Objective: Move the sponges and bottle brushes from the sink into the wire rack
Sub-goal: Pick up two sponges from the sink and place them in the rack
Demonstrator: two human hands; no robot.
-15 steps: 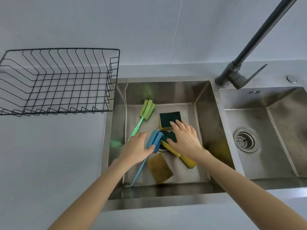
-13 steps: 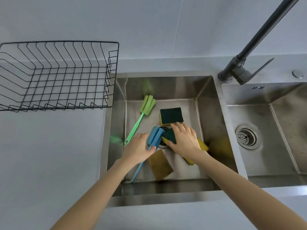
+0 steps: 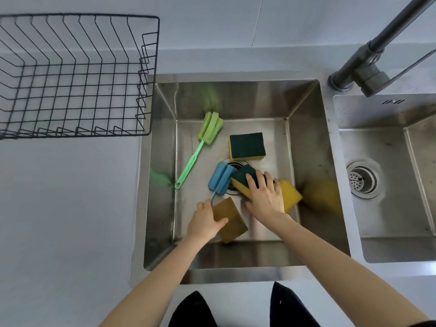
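1. Gripping begins: right hand (image 3: pixel 265 199) presses the yellow-green sponge (image 3: pixel 264 187) over the drain, fingers closing.
2. Left hand (image 3: pixel 207 220) pinches the brown sponge (image 3: pixel 232 219), blue bottle brush (image 3: pixel 220 177) alongside.
3. Next: lift both to the empty wire rack (image 3: pixel 70 76).

– What do you see around you?
– Your pale grey countertop (image 3: pixel 66 197) fills the frame's left. A light tiled wall (image 3: pixel 236 20) spans the top. A dark faucet (image 3: pixel 368 60) rises at upper right, above a second basin (image 3: pixel 387 185).
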